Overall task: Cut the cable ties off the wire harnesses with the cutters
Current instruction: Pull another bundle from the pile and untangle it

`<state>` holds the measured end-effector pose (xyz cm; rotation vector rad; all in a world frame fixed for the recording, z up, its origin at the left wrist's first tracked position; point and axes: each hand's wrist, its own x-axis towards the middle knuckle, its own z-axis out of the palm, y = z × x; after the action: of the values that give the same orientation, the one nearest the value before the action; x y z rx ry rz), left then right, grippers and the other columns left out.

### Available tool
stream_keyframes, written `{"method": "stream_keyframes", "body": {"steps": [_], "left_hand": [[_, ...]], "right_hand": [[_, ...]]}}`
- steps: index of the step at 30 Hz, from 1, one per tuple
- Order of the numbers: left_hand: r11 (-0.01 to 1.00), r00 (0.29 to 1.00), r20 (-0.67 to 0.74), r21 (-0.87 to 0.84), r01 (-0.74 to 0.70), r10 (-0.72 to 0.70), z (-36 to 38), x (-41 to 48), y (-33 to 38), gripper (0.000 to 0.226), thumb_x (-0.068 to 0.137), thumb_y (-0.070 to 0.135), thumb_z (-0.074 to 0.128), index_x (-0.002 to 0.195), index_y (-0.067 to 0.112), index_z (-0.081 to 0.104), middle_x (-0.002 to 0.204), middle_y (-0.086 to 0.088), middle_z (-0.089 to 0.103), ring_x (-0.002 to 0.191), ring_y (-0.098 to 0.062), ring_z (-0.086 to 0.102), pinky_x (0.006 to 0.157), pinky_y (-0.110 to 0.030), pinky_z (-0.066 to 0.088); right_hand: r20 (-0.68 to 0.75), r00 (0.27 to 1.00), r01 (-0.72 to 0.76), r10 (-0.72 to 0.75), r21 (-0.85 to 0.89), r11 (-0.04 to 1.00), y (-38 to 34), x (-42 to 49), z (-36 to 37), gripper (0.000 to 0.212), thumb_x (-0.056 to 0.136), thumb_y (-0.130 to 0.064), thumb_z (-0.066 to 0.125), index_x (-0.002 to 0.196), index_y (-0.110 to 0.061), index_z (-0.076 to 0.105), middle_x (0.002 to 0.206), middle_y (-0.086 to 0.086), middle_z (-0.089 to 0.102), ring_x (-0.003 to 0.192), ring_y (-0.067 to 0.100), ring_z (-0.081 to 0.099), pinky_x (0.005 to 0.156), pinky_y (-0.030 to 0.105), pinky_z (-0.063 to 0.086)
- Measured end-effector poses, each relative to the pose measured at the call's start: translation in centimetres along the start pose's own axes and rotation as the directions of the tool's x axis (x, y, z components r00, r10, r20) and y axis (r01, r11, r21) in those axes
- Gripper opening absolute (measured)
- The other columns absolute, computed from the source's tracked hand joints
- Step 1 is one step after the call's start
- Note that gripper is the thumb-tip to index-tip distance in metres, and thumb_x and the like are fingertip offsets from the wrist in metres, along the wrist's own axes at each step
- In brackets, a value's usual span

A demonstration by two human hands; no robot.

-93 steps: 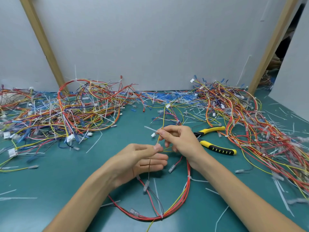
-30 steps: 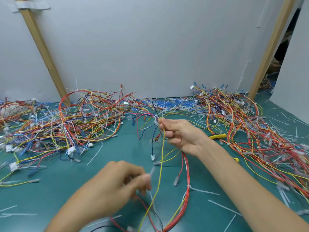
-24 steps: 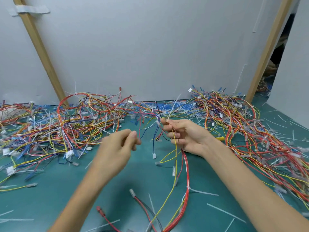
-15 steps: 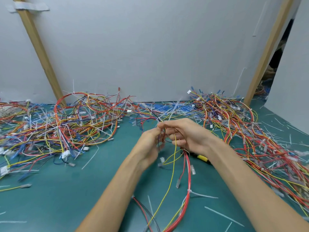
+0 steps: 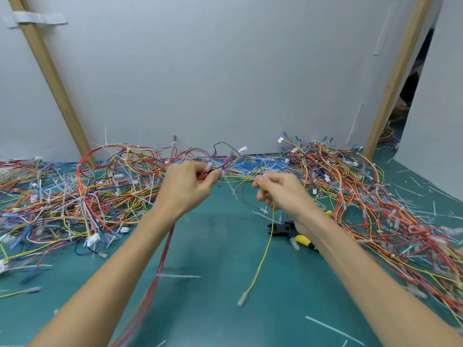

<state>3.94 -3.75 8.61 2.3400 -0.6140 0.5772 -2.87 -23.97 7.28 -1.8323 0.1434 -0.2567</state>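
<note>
Both hands are raised over the green tabletop [image 5: 220,246]. The left hand [image 5: 189,189] grips the red harness [image 5: 164,254], and the right hand [image 5: 280,194] pinches a loose yellow wire [image 5: 260,261]. The cutters [image 5: 281,229] lie untouched just under the right wrist, nose pointing left, so I'd say the right hand is nearer.

L hand [image 5: 185,189], R hand [image 5: 283,194] bare; forearms [image 5: 350,259] seemingly unsleeved.

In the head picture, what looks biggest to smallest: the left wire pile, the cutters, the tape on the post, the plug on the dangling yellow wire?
1. left wire pile
2. tape and cutters: about alike, and the right arm hides part of the cutters
3. plug
</note>
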Motion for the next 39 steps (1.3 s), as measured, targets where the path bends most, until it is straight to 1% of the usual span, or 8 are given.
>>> {"method": "stream_keyframes", "body": {"steps": [5,12,16,19,24,27,32,39], "left_hand": [[0.999,0.999,0.035,0.040,-0.031,0.029,2.6,-2.4,-1.6,0.049,0.093,0.036,0.065,0.057,0.012,0.043,0.047,-0.005,0.031,0.071,-0.041,0.046,0.057,-0.036,0.026],[0.954,0.997,-0.021,0.293,-0.059,0.069,4.5,-4.8,-4.8,0.046,0.096,0.035,0.063,0.057,0.019,0.045,0.046,0.001,0.040,0.060,-0.038,0.056,0.068,-0.038,0.032],[0.903,0.998,-0.028,0.423,0.067,-0.060,4.0,-5.0,-4.9,0.040,0.099,0.050,0.050,0.068,0.023,0.051,0.076,-0.001,0.067,0.083,-0.030,0.062,0.080,-0.042,0.031],[0.764,0.989,-0.043,0.630,0.136,-0.140,4.2,-6.0,-3.4,0.041,0.091,0.058,0.055,0.101,0.020,0.063,0.109,-0.008,0.060,0.108,-0.031,0.050,0.096,-0.046,0.029],[0.854,0.891,0.002,0.283,-0.436,0.454,6.5,-6.6,1.3,0.031,0.085,0.014,0.069,0.115,0.016,0.062,0.117,-0.004,0.061,0.120,-0.029,0.052,0.096,-0.037,0.039],[0.888,0.884,0.167,0.081,-0.453,0.436,8.2,-6.5,2.6,0.020,0.099,0.023,0.056,0.118,0.018,0.061,0.117,0.003,0.065,0.124,-0.020,0.054,0.105,-0.035,0.037],[0.906,0.897,0.144,-0.138,-0.400,0.418,9.3,-5.8,2.3,0.008,0.095,0.023,0.065,0.095,0.016,0.067,0.089,0.005,0.069,0.089,-0.019,0.062,0.096,-0.037,0.041],[0.763,0.787,0.068,0.204,-0.613,0.614,9.9,-5.7,1.9,0.010,0.089,0.014,0.068,0.089,0.023,0.064,0.093,0.008,0.067,0.087,-0.017,0.064,0.106,-0.042,0.043]], "right_hand": [[-0.071,0.990,-0.117,0.123,0.083,0.990,3.0,-1.3,0.8,0.026,0.100,-0.024,0.060,0.082,-0.011,0.072,0.062,-0.003,0.062,0.050,0.009,0.051,0.048,0.021,0.044],[-0.111,0.964,-0.224,0.243,0.159,0.962,5.3,-1.8,-0.5,0.021,0.095,-0.015,0.063,0.080,-0.006,0.074,0.055,-0.003,0.054,0.045,0.009,0.039,0.037,0.019,0.030],[0.072,0.966,-0.256,0.248,0.134,0.957,5.3,-2.4,-1.0,0.024,0.099,-0.022,0.062,0.089,-0.004,0.074,0.057,-0.003,0.048,0.041,0.005,0.029,0.037,0.015,0.020],[0.085,0.967,-0.246,0.238,0.089,0.965,5.5,-2.8,-0.5,0.027,0.101,-0.024,0.061,0.095,-0.001,0.074,0.060,-0.001,0.048,0.041,0.004,0.028,0.039,0.015,0.019],[0.132,0.969,-0.216,0.211,0.022,0.976,4.9,-2.9,-0.6,0.025,0.103,-0.017,0.053,0.099,-0.002,0.073,0.065,0.001,0.054,0.049,0.007,0.033,0.042,0.015,0.024],[0.167,0.971,-0.162,0.169,-0.053,0.985,4.5,-3.4,-1.0,0.023,0.103,-0.014,0.054,0.093,-0.003,0.072,0.073,0.004,0.070,0.053,0.007,0.048,0.044,0.015,0.036],[0.022,0.995,-0.085,0.093,-0.241,0.967,5.0,-4.2,-2.3,0.019,0.097,-0.021,0.067,0.084,-0.006,0.067,0.070,0.005,0.076,0.057,0.022,0.070,0.045,0.027,0.050],[0.020,0.997,0.074,-0.079,-0.639,0.765,4.7,-5.4,-2.0,0.024,0.098,-0.030,0.061,0.075,-0.024,0.060,0.060,-0.015,0.070,0.050,0.002,0.065,0.063,0.030,0.054]]}}
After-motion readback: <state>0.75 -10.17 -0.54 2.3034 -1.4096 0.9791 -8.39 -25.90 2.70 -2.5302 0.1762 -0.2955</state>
